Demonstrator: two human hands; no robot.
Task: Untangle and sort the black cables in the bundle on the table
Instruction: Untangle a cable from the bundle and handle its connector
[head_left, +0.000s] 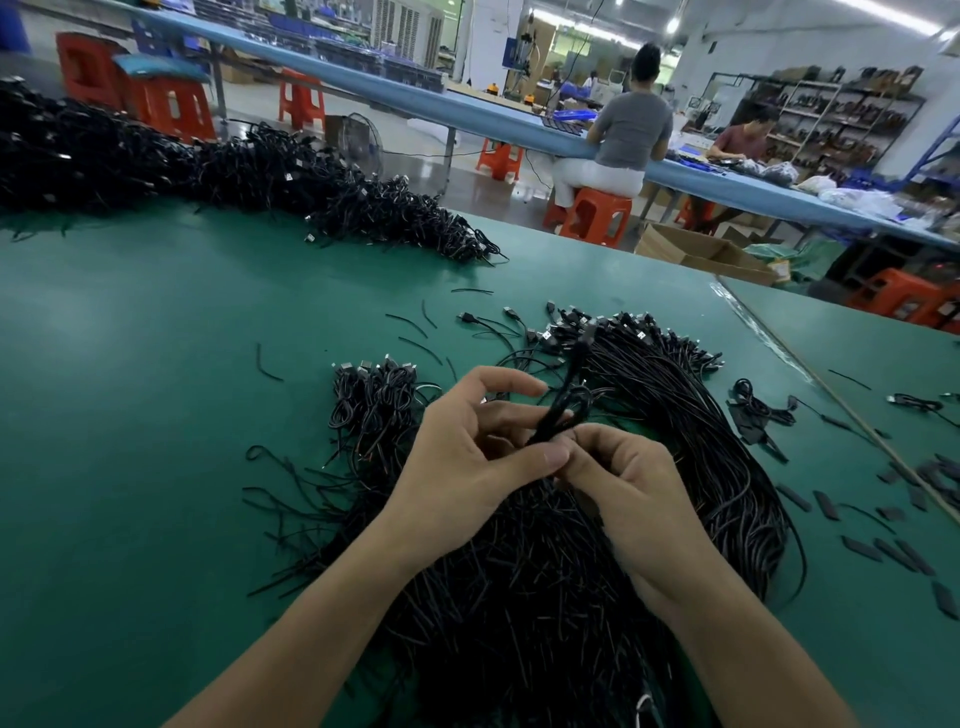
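Nothing legible anywhere; any print on the goods of the shelves (831, 124) at the upper right, on the blue machine (517, 52) at top centre, or on the cardboard box (696, 252) at middle right too small and blurred to make out.

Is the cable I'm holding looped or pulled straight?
Looped: the cable doubles back on itself where the left hand and right hand pinch it.
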